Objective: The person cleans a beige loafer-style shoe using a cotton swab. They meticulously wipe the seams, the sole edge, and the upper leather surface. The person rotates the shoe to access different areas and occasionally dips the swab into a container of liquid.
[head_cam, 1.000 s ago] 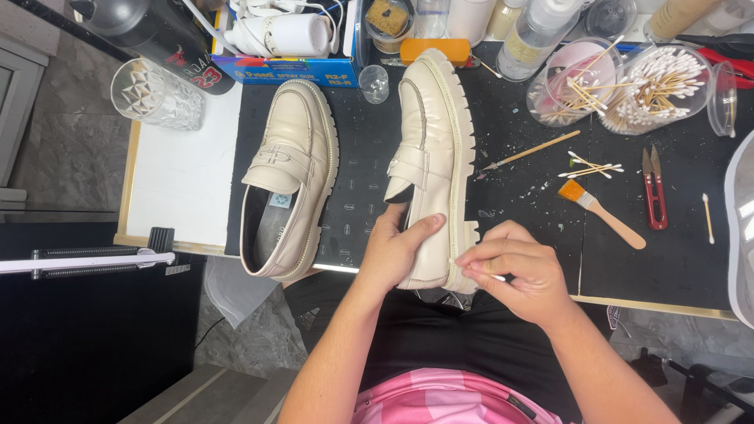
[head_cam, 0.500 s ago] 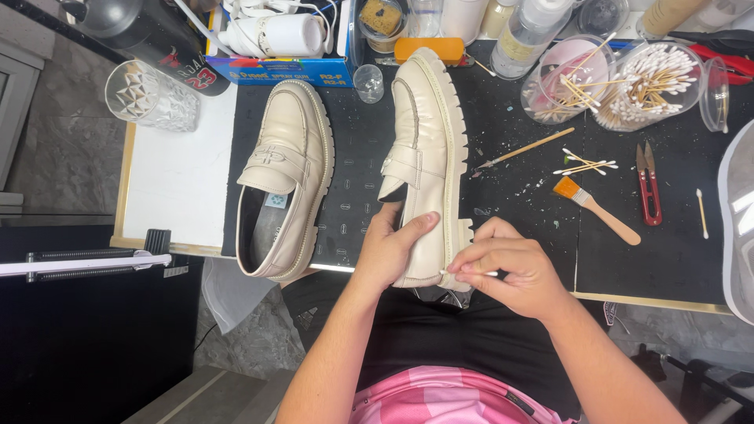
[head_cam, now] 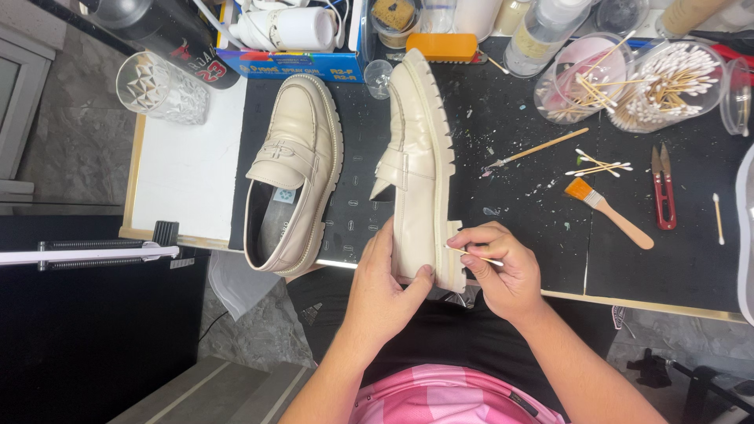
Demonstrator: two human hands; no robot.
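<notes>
Our left hand (head_cam: 389,286) closes its grip on the heel end of a cream loafer (head_cam: 416,165), fingers wrapped over the upper and the thumb pressed on the side by the sole. The loafer lies tipped on its side on the black mat (head_cam: 518,196), toe toward 12 o'clock, its ridged sole facing 3 o'clock, the heel hanging over the near edge of the tabletop (head_cam: 188,169).

Our right hand (head_cam: 499,271) pinches a thin swab (head_cam: 471,256) between thumb and fingers, grip closed tight on it, the tip touching the sole's edge near the heel.

At 9 o'clock from the held loafer the second loafer (head_cam: 294,169) rests upright, opening up, just beside it but apart. At 3 o'clock lie a small brush (head_cam: 609,212) with orange bristles, a few loose swabs (head_cam: 597,165) and red snips (head_cam: 664,192). Toward 1 o'clock stand two clear tubs, one with used sticks (head_cam: 577,82) and one full of cotton swabs (head_cam: 667,82). At 10 o'clock a cut glass (head_cam: 161,88) stands on the white part of the tabletop.
</notes>
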